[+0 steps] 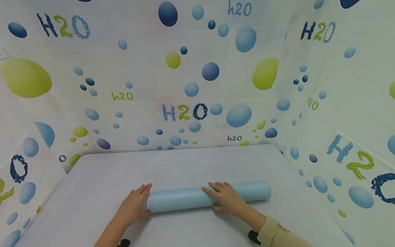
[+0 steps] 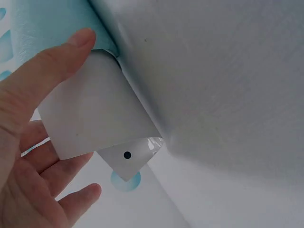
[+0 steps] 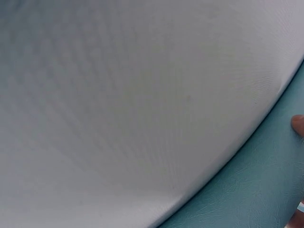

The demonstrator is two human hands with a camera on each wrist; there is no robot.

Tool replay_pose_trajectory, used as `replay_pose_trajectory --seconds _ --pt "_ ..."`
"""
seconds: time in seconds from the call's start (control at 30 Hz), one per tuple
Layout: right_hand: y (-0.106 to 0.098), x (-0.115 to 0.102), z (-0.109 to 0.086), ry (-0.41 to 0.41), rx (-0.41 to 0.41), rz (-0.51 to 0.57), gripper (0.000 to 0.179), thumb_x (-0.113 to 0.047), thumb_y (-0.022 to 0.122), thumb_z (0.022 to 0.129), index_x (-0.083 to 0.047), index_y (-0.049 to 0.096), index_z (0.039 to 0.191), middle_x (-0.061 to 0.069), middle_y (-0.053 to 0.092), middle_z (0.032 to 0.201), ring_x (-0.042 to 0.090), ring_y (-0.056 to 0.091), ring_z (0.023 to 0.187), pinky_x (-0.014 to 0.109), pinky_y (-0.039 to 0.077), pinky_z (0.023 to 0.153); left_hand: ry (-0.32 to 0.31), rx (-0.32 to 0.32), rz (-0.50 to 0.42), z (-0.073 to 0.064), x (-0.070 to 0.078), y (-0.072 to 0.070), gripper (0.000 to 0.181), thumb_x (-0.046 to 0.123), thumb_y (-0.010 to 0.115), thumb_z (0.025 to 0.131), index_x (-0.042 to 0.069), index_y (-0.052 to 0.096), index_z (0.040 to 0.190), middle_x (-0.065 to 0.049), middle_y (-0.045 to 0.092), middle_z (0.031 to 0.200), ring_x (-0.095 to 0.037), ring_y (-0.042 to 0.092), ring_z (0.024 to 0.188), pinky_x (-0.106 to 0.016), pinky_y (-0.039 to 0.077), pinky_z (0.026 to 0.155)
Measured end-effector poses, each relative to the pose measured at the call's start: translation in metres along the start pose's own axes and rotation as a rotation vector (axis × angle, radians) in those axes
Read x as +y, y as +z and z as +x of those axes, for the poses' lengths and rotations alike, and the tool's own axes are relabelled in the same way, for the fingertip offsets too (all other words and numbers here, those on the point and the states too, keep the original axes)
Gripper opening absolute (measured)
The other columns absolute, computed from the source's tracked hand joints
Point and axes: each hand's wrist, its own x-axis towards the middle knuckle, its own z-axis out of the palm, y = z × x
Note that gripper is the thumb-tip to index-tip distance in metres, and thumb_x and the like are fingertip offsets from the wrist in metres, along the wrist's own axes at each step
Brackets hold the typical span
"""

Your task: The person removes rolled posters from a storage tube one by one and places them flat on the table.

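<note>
A light blue roll of textured sheet material (image 1: 179, 199) lies crosswise on the white tabletop. My left hand (image 1: 134, 204) holds its left end, the thumb on the near side and the fingers around the far side. In the left wrist view, a white inner tube or sheet (image 2: 90, 104) sticks out of that end, with a small flap (image 2: 116, 159) bearing a dark round spot at its tip. Right of the roll's middle, my right hand (image 1: 227, 199) grips it from above, fingers spread over the top and thumb low on the near side.
A white-covered table (image 1: 123, 168) extends beneath the roll and out to both sides. Behind it and at the sides hangs a white curtain (image 1: 142, 68) printed with blue and green bubbles and "H2O" lettering. Dark wrist devices (image 1: 254, 236) show near both wrists.
</note>
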Motion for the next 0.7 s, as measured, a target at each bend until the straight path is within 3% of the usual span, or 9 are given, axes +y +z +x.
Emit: replay_pose_trajectory --seconds 0.27,0.7 --pt "-0.0030 -0.0017 0.0017 0.002 -0.002 0.004 0.074 -0.037 0.076 0.072 -0.020 0.044 0.136 0.009 0.054 0.125 0.027 0.055 0.105 0.049 0.049 0.079 -0.020 -0.090 0.015 0.0055 -0.0008 0.0019 0.091 0.021 0.087 0.053 -0.003 0.046 0.130 -0.023 0.055 0.116 -0.039 0.053 0.105 -0.053 0.044 0.086" --pt "-0.0022 -0.0020 0.0033 -0.004 0.005 -0.007 0.076 -0.039 0.076 0.071 -0.019 0.044 0.136 0.009 0.055 0.125 0.026 0.056 0.104 0.048 0.050 0.078 -0.011 -0.082 0.052 0.0075 -0.0074 0.0024 0.078 0.021 0.086 0.052 -0.002 0.056 0.120 -0.020 0.060 0.110 -0.036 0.057 0.100 -0.050 0.046 0.083"
